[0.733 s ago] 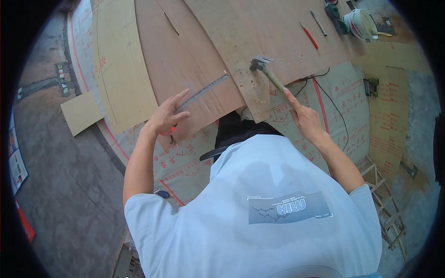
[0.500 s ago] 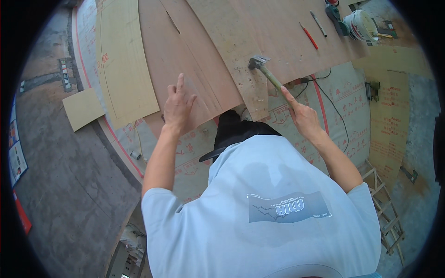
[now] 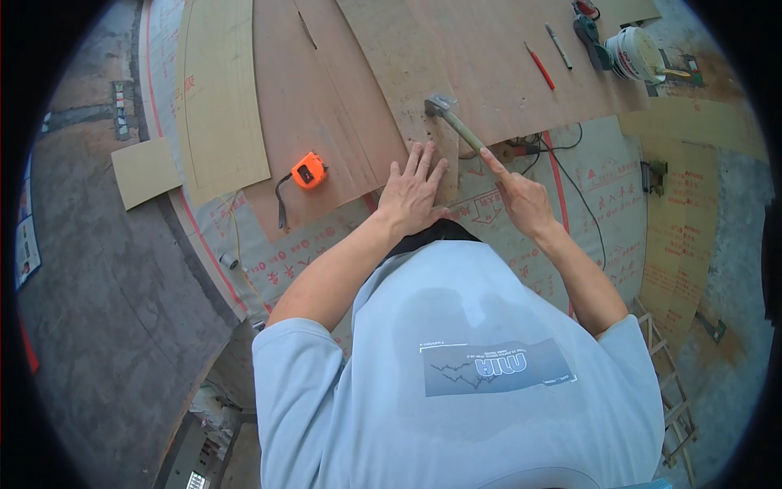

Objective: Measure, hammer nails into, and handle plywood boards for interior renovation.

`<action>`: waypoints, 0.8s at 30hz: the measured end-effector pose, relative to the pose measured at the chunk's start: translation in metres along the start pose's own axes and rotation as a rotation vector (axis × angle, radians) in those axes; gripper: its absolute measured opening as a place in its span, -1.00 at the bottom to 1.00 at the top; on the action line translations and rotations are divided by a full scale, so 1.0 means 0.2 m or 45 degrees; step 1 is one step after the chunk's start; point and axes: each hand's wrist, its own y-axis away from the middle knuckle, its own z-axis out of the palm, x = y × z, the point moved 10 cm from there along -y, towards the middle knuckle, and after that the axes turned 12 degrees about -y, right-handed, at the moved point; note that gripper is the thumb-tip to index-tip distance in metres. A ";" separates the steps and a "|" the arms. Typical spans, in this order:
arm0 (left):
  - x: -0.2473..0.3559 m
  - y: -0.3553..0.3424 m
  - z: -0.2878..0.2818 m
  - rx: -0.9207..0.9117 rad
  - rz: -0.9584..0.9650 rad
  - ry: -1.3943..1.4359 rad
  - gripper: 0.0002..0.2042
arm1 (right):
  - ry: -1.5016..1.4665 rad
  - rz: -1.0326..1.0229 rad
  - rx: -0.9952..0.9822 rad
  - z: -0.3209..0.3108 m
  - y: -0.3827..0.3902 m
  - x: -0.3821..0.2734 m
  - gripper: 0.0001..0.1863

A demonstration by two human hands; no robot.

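My left hand (image 3: 415,191) lies flat with fingers spread on the lower part of the plywood sheets, by the seam of a narrow speckled board (image 3: 371,45). My right hand (image 3: 521,196) grips the wooden handle of a claw hammer (image 3: 463,132), index finger along it; the head is over that board, above my left hand. An orange tape measure (image 3: 309,171) with a black strap lies with its blade in on the pinkish sheet (image 3: 342,114), left of my hand. A red pencil (image 3: 540,66) and a grey pen (image 3: 559,46) lie at the upper right.
A white bucket (image 3: 635,53) and dark green tool (image 3: 590,45) sit at the board's top-right edge. Yellowish panels (image 3: 220,90) lie left. Printed protective sheet (image 3: 603,179) with black cables lies below the boards. Wooden lattice (image 3: 668,375) is at lower right; grey floor (image 3: 90,293) left.
My left hand has moved rightward off the tape measure and now lies on the boards near the seam. The steel blade seen earlier is retracted. The hammer has shifted slightly left.
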 end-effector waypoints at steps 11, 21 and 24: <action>0.02 -0.03 -0.02 -0.196 -0.025 0.025 -0.05 | -0.182 -0.049 -0.026 0.07 -0.02 0.05 -0.21; 0.03 -0.05 -0.03 -0.240 -0.010 0.006 -0.03 | -0.172 -0.204 0.000 0.14 -0.06 0.04 -0.21; 0.02 -0.05 -0.01 -0.267 -0.035 -0.016 -0.03 | -0.211 -0.184 0.019 0.09 -0.13 -0.01 -0.21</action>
